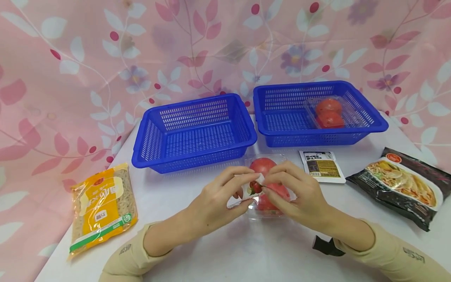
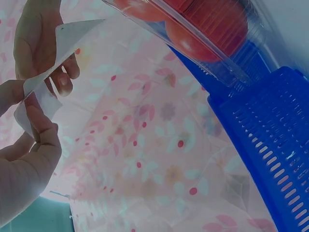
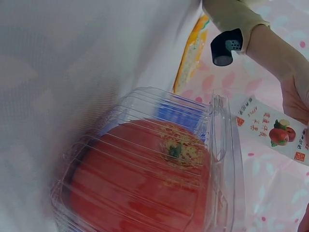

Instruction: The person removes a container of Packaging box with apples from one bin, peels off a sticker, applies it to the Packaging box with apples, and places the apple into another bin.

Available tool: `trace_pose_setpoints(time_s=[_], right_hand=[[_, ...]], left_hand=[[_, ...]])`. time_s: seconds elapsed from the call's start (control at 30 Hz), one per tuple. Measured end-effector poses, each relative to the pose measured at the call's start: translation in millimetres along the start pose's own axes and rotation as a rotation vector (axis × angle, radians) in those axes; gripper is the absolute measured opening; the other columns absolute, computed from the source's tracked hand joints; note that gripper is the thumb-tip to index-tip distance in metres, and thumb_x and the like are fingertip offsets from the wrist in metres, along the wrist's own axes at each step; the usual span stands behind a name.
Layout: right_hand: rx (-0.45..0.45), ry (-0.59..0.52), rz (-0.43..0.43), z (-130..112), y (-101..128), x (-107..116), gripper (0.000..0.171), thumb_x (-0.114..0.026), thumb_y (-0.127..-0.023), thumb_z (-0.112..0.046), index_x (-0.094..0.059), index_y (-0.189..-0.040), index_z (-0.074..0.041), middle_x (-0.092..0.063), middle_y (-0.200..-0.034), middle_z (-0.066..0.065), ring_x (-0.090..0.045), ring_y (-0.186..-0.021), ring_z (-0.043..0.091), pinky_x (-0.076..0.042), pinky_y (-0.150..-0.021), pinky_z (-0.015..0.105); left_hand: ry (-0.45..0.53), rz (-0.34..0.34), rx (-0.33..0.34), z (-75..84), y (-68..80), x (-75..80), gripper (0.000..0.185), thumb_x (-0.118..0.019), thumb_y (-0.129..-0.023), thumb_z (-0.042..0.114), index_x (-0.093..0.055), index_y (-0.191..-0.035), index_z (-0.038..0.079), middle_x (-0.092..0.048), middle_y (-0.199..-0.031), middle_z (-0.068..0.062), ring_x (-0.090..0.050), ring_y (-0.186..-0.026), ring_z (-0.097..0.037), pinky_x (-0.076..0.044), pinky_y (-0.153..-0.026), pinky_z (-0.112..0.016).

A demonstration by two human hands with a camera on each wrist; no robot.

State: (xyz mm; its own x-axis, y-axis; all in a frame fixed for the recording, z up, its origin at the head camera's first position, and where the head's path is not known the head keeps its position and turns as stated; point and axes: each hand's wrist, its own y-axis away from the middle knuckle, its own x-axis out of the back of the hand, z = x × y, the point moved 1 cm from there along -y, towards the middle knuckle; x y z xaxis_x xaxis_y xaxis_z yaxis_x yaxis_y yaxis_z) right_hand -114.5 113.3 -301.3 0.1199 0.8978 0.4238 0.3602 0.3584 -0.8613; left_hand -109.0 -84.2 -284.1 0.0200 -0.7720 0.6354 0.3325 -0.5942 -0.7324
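Both hands (image 1: 260, 196) pinching label (image 2: 43, 87), tomato clamshell (image 3: 145, 174) underneath

Two baskets (image 1: 197, 129), two tomato boxes (image 1: 329, 113)

Two baskets behind, packets to either side, tomato box in front of me.

My left hand (image 1: 215, 199) and right hand (image 1: 299, 194) meet over the tomato box (image 1: 266, 188) on the table (image 1: 246, 250). Behind it sit the left basket (image 1: 193, 133) and the right basket (image 1: 317, 113), which holds another tomato box (image 1: 329, 112). The noodle bag (image 1: 102, 207) lies far left; the small packet (image 1: 322, 166) and the dumpling bag (image 1: 401, 184) lie right.
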Motion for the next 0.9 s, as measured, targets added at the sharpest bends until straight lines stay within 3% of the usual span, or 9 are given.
trace_pose_setpoints(time_s=[0.13, 0.27, 0.53, 0.9], right_hand=[[0.024, -0.007, 0.000, 0.0, 1.7, 0.3, 0.020, -0.054, -0.091, -0.020, -0.063, -0.085, -0.004, -0.058, -0.086, 0.005, -0.054, -0.082, 0.014, -0.044, -0.080, 0.015], [0.046, -0.035, -0.002, -1.0, 2.4, 1.0, 0.018, -0.055, -0.090, -0.018, -0.063, -0.085, -0.003, -0.058, -0.086, 0.006, -0.055, -0.082, 0.015, -0.045, -0.080, 0.016], [0.073, -0.082, 0.004, -4.0, -1.8, 2.8, 0.018, -0.055, -0.090, -0.015, -0.062, -0.084, 0.000, -0.059, -0.084, 0.008, -0.055, -0.080, 0.016, -0.046, -0.077, 0.016], [0.094, -0.145, 0.005, -8.3, -4.2, 5.6, 0.018, -0.055, -0.090, -0.013, -0.060, -0.083, 0.002, -0.059, -0.083, 0.009, -0.054, -0.080, 0.015, -0.046, -0.078, 0.016]], left_hand=[[-0.022, -0.005, 0.016, -1.1, -0.7, -0.3, 0.050, -0.073, -0.071, -0.001, -0.054, -0.117, 0.000, -0.050, -0.119, -0.013, -0.053, -0.066, -0.009, -0.042, -0.061, -0.007], [-0.026, -0.002, -0.019, -0.8, -1.5, -1.0, 0.049, -0.073, -0.072, 0.000, -0.054, -0.116, 0.000, -0.046, -0.128, -0.017, -0.053, -0.065, -0.009, -0.042, -0.063, -0.008], [-0.050, 0.045, -0.210, 1.6, -2.6, -2.9, 0.039, -0.069, -0.077, 0.001, -0.055, -0.113, -0.004, -0.060, -0.111, -0.013, -0.062, -0.097, -0.017, -0.047, -0.081, -0.018], [-0.024, -0.041, -0.097, -2.0, 5.3, -5.6, 0.046, -0.071, -0.073, 0.000, -0.054, -0.117, -0.001, -0.059, -0.112, -0.011, -0.058, -0.105, -0.017, -0.045, -0.088, -0.023]])
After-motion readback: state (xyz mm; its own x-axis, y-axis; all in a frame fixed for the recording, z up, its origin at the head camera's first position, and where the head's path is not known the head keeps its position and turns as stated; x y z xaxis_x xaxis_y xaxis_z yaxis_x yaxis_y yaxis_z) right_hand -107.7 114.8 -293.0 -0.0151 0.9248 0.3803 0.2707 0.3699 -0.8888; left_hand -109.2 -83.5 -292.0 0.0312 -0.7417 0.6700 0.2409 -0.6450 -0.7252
